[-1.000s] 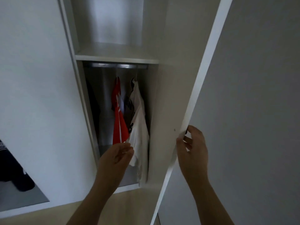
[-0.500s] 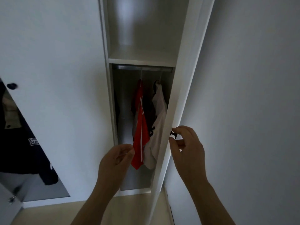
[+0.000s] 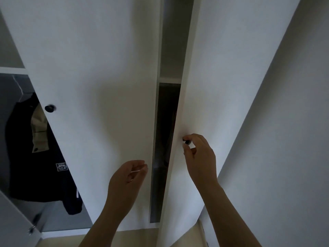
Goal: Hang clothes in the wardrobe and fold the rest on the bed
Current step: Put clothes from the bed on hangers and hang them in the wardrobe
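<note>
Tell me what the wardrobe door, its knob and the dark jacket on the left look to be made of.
Wardrobe door: probably painted or laminated board; matte white, flat, no grain. Knob, pinched by the right hand: small, dark, round; plastic or metal, cannot tell. Dark jacket: soft fabric, hanging in folds, with a white printed patch.

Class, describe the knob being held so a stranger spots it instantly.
Find the white wardrobe, then its nearly closed right-hand door. At that door's left edge sits a small dark knob. Unlike the free knob further left, the right hand pinches it.
</note>
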Tool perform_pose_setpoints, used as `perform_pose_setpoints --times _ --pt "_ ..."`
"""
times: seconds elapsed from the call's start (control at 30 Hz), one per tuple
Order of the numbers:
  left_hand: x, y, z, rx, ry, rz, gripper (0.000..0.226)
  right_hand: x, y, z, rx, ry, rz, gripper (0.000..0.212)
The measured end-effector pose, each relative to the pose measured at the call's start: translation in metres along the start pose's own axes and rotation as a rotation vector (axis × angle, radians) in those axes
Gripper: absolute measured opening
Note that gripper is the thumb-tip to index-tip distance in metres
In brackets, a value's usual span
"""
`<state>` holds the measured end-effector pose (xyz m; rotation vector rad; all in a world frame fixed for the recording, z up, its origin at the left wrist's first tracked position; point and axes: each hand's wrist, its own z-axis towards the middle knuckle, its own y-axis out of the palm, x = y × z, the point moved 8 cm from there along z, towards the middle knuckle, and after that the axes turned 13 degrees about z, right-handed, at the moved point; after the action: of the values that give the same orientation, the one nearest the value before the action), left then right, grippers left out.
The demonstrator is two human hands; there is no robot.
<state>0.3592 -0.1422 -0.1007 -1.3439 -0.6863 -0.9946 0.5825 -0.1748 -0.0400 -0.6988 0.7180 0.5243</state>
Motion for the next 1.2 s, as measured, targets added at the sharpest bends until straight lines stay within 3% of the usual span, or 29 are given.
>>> perform_pose_setpoints --times 0.5,0.93,1.2 --pt "-0.021 -0.027 0.099 0.160 -0.086 -0.019 0.014 0.037 0.092 0.094 -0.083 0.092 0.199 0.006" --pt "-0.059 -0.038 0.102 0.261 -0.209 -0.029 0.012 0.058 0.126 0.144 -0.070 0.108 0.126 0.003" --pt "-0.068 -0.061 0.114 0.246 -0.184 -0.021 0.012 0.053 0.129 0.142 -0.070 0.117 0.153 0.008"
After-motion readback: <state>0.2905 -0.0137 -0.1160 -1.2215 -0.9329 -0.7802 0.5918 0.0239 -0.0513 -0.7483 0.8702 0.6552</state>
